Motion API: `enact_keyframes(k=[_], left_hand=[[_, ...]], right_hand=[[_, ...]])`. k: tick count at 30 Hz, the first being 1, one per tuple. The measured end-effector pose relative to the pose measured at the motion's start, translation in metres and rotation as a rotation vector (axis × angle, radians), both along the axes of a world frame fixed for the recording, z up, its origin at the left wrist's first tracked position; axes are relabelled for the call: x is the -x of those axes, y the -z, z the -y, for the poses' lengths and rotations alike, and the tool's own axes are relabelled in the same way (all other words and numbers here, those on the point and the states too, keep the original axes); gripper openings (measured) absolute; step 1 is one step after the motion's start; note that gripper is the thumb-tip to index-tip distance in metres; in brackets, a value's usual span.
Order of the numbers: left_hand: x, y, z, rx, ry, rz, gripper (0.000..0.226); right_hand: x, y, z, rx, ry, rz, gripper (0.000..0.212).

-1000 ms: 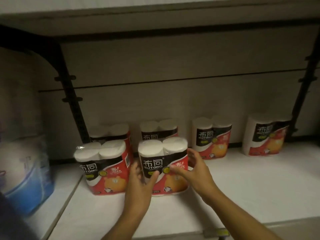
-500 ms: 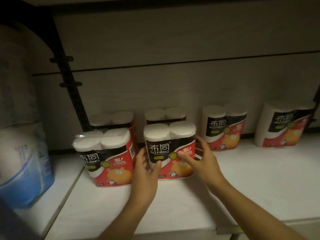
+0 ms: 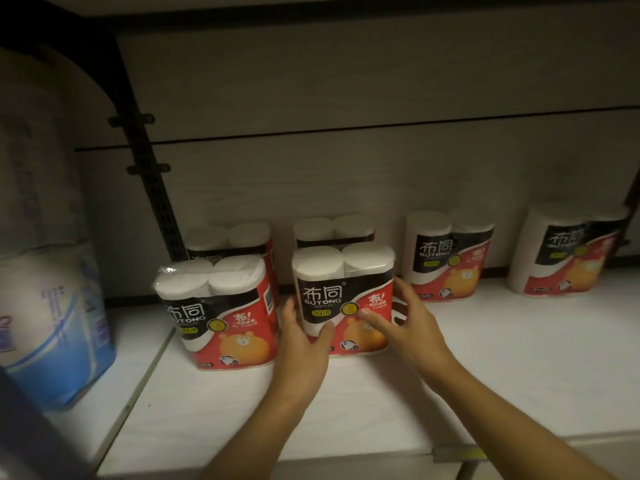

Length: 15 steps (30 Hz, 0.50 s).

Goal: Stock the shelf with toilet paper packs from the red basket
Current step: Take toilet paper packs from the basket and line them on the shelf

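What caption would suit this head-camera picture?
Both hands, left hand and right hand, steady a red toilet paper pack upright on the white shelf.
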<state>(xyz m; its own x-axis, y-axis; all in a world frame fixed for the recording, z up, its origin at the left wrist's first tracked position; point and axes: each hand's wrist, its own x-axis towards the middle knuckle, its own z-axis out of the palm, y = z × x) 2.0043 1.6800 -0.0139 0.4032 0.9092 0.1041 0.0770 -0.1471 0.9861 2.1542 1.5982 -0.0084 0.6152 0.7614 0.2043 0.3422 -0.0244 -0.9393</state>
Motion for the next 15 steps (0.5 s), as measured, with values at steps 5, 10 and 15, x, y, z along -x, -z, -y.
enact_keyframes(k=[5, 10, 15], left_hand=[[0.018, -0.019, 0.018, -0.025, 0.012, 0.023, 0.073], [0.057, -0.053, 0.042, -0.209, 0.005, -0.047, 0.055], [0.118, -0.100, 0.059, -0.190, 0.163, -0.071, 0.017]], right_hand=[[0.009, -0.016, 0.023, -0.068, 0.146, 0.074, 0.088], [0.045, -0.053, 0.060, -0.139, 0.075, 0.157, 0.013], [0.107, -0.093, 0.083, -0.112, -0.135, 0.218, 0.012]])
